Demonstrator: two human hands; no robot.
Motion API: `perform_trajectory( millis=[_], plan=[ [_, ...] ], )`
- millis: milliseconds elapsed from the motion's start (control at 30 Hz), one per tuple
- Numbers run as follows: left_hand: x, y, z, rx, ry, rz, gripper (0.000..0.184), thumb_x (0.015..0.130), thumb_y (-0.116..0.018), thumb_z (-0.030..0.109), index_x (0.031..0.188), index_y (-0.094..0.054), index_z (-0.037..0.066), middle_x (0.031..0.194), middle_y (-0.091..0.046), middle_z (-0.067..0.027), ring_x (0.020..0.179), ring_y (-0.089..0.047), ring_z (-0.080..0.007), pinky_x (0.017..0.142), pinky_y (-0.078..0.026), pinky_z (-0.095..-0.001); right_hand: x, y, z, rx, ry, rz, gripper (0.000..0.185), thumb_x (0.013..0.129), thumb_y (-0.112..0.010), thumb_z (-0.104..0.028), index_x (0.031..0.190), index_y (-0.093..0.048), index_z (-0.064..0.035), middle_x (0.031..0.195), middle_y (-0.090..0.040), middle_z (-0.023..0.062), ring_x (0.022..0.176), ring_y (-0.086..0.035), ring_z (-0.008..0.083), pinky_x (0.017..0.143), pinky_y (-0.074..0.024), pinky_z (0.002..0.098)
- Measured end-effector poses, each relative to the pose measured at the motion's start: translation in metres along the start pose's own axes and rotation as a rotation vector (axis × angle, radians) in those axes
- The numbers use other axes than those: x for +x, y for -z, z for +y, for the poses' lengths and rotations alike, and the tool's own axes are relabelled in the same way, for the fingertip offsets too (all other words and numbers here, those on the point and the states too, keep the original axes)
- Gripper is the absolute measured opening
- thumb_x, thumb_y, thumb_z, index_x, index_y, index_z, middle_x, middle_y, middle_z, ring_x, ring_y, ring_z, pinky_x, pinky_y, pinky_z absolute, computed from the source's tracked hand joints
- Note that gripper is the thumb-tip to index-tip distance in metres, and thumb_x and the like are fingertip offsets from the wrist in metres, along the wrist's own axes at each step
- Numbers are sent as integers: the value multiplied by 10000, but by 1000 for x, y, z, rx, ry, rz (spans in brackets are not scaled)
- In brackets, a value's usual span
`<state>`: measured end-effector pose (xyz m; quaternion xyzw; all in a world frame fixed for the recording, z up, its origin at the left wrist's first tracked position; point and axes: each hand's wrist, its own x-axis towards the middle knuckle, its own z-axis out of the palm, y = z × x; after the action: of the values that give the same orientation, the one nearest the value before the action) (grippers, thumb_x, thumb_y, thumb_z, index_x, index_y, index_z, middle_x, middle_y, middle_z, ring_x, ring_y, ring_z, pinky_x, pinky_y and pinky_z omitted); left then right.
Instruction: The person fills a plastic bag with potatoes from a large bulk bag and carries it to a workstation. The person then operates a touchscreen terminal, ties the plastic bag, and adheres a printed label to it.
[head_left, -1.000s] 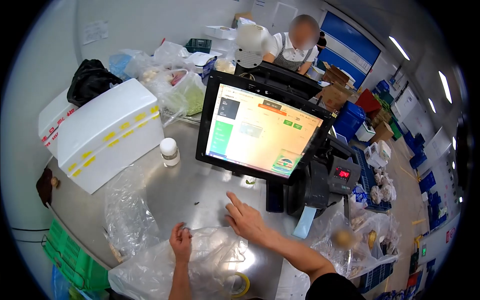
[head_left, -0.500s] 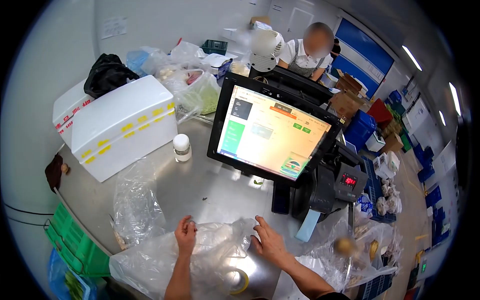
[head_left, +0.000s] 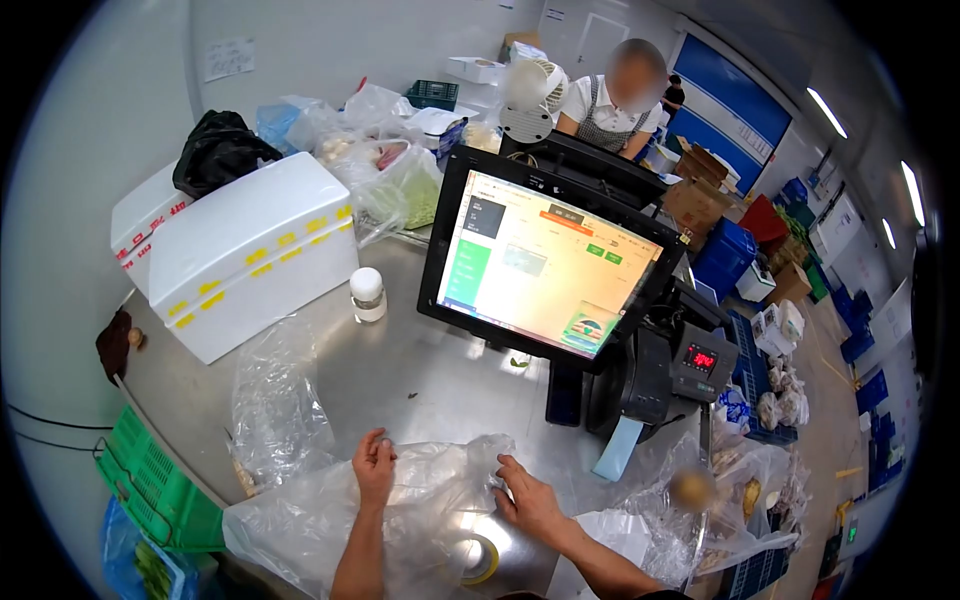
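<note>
A crumpled clear plastic bag (head_left: 430, 487) lies spread over the near side of the metal table. My left hand (head_left: 374, 470) is at its upper edge, fingers curled together on the film. On the bag's right side is my right hand (head_left: 530, 503), with thumb and fingers apart and the fingertips touching the plastic. Below and between the hands a roll of yellow tape (head_left: 484, 560) shows, partly covered by the bag. Another clear plastic bag (head_left: 275, 400) lies to the left.
A touchscreen monitor (head_left: 550, 265) stands ahead, with a phone (head_left: 564, 393) and a printer (head_left: 640, 375) below. White foam boxes (head_left: 255, 250), a small jar (head_left: 368, 293) and a green crate (head_left: 160, 490) are left. Bagged produce (head_left: 745, 490) lies right. A person (head_left: 610, 115) stands behind the monitor.
My right hand has shifted slightly left, and its fingers have drawn in over the bag's edge. My left hand stays about where it was. The view has moved a little.
</note>
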<state>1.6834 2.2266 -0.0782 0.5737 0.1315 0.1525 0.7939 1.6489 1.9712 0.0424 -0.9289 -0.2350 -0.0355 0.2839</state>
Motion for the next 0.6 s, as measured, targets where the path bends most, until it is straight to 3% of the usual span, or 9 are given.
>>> perform_trajectory(
  millis=[133, 600],
  plan=[
    [0, 0, -3, 7, 0, 3, 230, 921, -552, 89, 1128, -554, -10, 680, -518, 15, 605, -478, -45, 534, -386, -175, -8, -3, -2, 22, -22, -66, 308, 813, -616, -126, 1075, -504, -10, 1237, -542, 185, 791, -643, 342, 674, -538, 394],
    [1, 1, -1, 11, 11, -5, 207, 933, -534, 87, 1115, -556, -10, 706, -525, 5, 607, -474, -48, 524, -383, -177, -24, 8, -20, 48, 70, -5, 282, 802, -629, -111, 1047, -529, -15, 1230, -554, 167, 736, -635, 312, 625, -524, 362]
  ],
)
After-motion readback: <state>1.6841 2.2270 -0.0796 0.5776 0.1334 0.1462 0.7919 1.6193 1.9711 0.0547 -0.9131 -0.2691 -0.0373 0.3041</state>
